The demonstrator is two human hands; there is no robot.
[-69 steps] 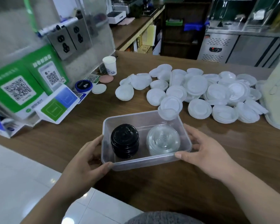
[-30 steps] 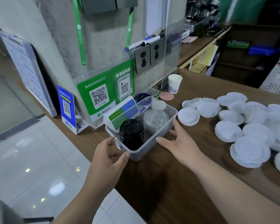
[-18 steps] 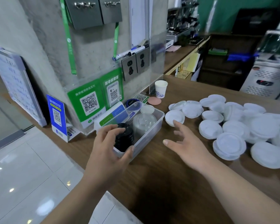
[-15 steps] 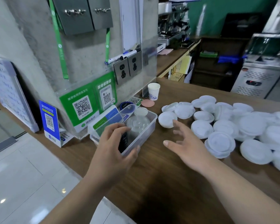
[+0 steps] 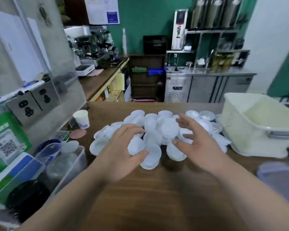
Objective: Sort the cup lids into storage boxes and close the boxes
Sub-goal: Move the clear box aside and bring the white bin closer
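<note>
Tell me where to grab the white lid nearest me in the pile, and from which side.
Probably best to pinch the white lid by its rim, thumb on the near edge, coming from above on the near side. It lies flat at the front of the pile; that edge borders bare counter, while neighbours crowd its far side.
</note>
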